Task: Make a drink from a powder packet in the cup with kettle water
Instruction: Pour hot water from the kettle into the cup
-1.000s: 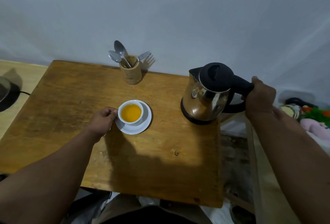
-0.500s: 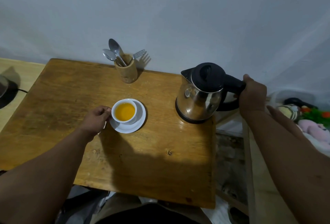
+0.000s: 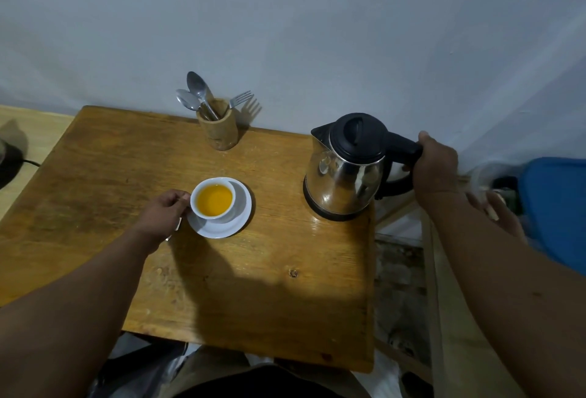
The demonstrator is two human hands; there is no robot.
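Note:
A white cup [image 3: 229, 189] full of orange drink stands on a white saucer [image 3: 238, 223] near the middle of the wooden table [image 3: 104, 169]. My left hand [image 3: 163, 215] grips the cup's left side, and something small and pale shows under the fingers. A steel kettle [image 3: 344, 182] with a black lid stands upright at the table's right edge. My right hand [image 3: 434, 166] is closed around its black handle.
A wooden holder [image 3: 218, 128] with two spoons and a fork stands at the back by the grey wall. A blurred blue object [image 3: 558, 207] lies beyond the right edge. A dark round item with a cord [image 3: 8, 159] sits far left.
The view has shifted, so the blue object now shows on the right. Both hands keep their holds; the kettle stays upright at the table's right edge.

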